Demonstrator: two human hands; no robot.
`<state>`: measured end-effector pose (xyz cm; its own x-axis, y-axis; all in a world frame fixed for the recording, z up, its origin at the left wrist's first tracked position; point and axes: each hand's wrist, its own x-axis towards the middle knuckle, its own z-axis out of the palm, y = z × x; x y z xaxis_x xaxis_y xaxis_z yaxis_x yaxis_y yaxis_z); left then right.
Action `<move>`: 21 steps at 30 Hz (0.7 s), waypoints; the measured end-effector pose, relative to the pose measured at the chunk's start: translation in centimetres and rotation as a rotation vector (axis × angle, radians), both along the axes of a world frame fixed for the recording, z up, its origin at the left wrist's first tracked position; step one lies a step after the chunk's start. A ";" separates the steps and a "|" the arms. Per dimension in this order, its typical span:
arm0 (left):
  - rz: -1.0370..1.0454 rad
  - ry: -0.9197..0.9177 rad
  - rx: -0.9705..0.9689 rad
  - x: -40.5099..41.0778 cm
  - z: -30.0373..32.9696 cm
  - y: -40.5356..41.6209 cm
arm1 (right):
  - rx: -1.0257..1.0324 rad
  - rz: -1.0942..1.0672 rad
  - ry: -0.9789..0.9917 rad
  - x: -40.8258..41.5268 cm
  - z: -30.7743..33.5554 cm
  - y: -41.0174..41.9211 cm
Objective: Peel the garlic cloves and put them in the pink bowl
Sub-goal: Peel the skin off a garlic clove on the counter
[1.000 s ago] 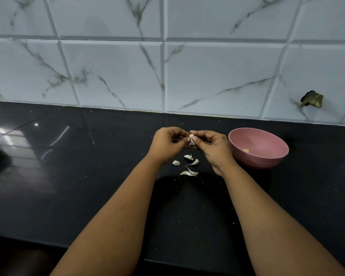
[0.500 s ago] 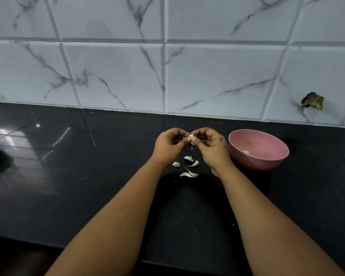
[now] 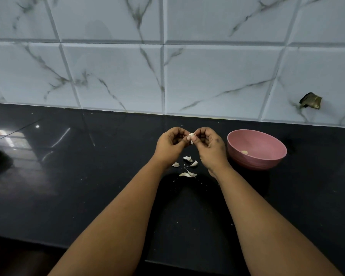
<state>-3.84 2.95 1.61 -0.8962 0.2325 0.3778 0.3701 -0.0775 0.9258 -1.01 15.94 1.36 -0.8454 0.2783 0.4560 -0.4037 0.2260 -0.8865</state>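
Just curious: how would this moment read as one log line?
step: peeling | both hands pinch garlic clove | pink bowl: one peeled piece | skins on counter

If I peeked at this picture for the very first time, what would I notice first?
Probably the two hands meeting in the middle above the black counter: the left hand and right hand pinch a small white garlic clove between their fingertips. Next, the pink bowl just to the right, with one small pale piece inside. Below the hands, white peel scraps lie scattered on the counter.
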 end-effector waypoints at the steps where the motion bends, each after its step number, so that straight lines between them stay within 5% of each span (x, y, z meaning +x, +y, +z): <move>1: -0.014 -0.015 0.017 0.0 0.0 -0.2 | -0.007 0.004 -0.006 -0.1 0.1 -0.1; 8: -0.118 -0.180 0.200 -0.4 0.1 -0.5 | -0.041 -0.039 -0.046 -0.3 0.2 0.9; 16: -0.047 -0.213 0.124 -0.7 -0.3 -0.5 | 0.559 -0.186 -0.220 -0.3 -0.3 2.0; 21: -0.020 -0.186 0.049 -0.8 -0.4 -0.3 | 0.422 -0.227 -0.192 -0.4 -0.4 2.0</move>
<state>-4.63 2.62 1.19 -0.9471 0.2364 0.2173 0.1909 -0.1296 0.9730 -1.41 17.96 1.00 -0.8646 0.2900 0.4104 -0.1413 0.6434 -0.7524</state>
